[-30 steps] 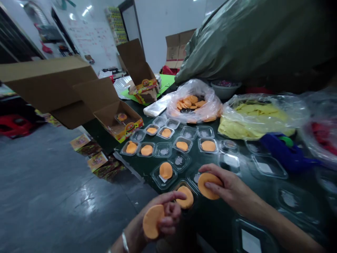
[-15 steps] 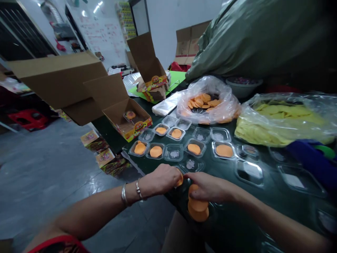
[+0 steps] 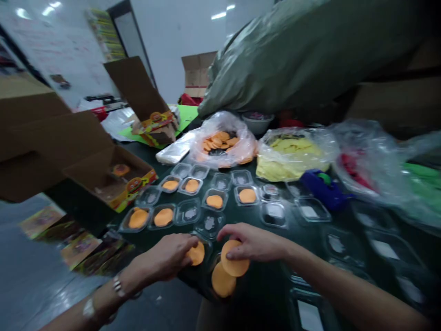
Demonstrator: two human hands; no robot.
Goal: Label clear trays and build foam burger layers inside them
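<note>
My left hand (image 3: 168, 255), with bracelets on the wrist, has its fingers closed at the edge of a thin orange disc (image 3: 197, 253) near the table's front edge. A clear plastic tray seems to be under this disc, partly hidden. To the right, my right hand (image 3: 253, 241) grips another orange disc (image 3: 235, 262), thumb on top and index finger extended. Just below it lies an overlapping orange disc (image 3: 223, 281), apparently in a clear tray. Beyond my hands, clear square trays stand in rows, some holding an orange disc (image 3: 164, 217).
An open carton (image 3: 132, 188) stands at the left. At the back are a plastic bag of orange discs (image 3: 220, 158), a bag of yellow sheets (image 3: 292, 158) and a large green sack (image 3: 292, 64). A blue tape dispenser (image 3: 324, 193) lies right of centre.
The view has swung right, bringing more bags into sight. My hands have moved apart. The right-hand disc now shows flat, separated from the disc below, where before they looked stacked.
</note>
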